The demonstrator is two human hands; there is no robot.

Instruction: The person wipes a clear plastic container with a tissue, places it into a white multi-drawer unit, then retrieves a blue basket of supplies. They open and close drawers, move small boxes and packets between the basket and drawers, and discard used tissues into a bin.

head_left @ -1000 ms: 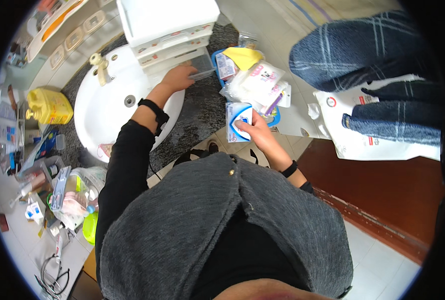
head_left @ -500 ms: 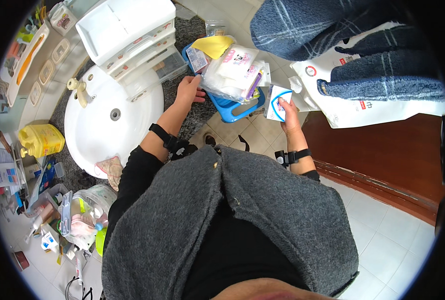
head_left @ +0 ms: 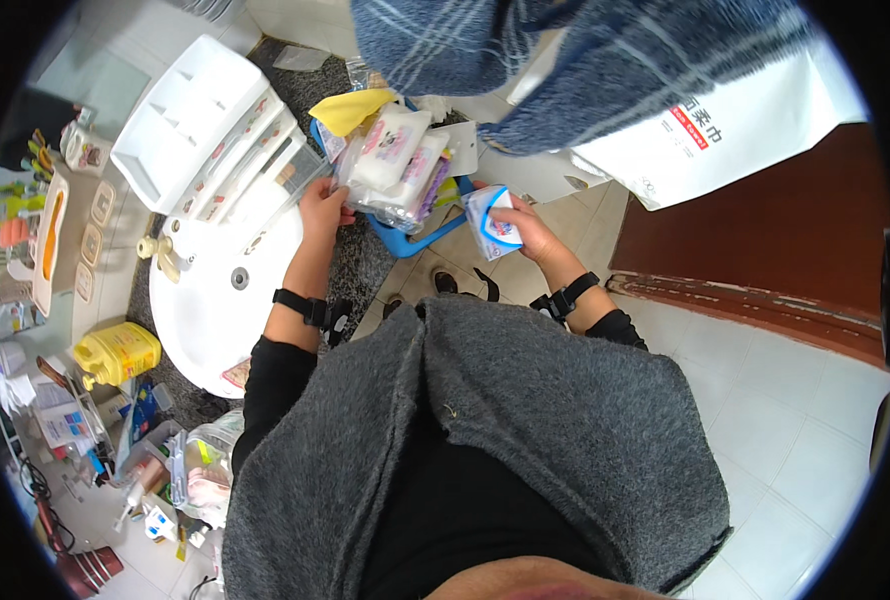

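A small white box with blue curves (head_left: pixel 492 222) is in my right hand (head_left: pixel 533 232), thumb across its front. My left hand (head_left: pixel 321 208) has its fingers closed at the left edge of a clear plastic bag (head_left: pixel 397 205); the grip is small in view. White packets with printed pictures (head_left: pixel 393 145) show through the bag, along with something purple. Under the bag, a blue plastic basket (head_left: pixel 403 243) sits at the counter's edge, its rim and handle partly covered. A yellow cloth or sheet (head_left: pixel 350 110) lies at the basket's far left.
Left of the basket stands a white drawer unit (head_left: pixel 200 125) beside a washbasin (head_left: pixel 200 310). A yellow pump bottle (head_left: pixel 117 352) and tubs of toiletries crowd the left. Blue checked towels (head_left: pixel 655 70) and a large white bag (head_left: pixel 715 140) hang at the right, before a brown door (head_left: pixel 765 240).
My left hand has closed at the bag's edge; its fingers were apart before. The right hand still holds the box, now turned and closer to the basket. The whole view has shifted.
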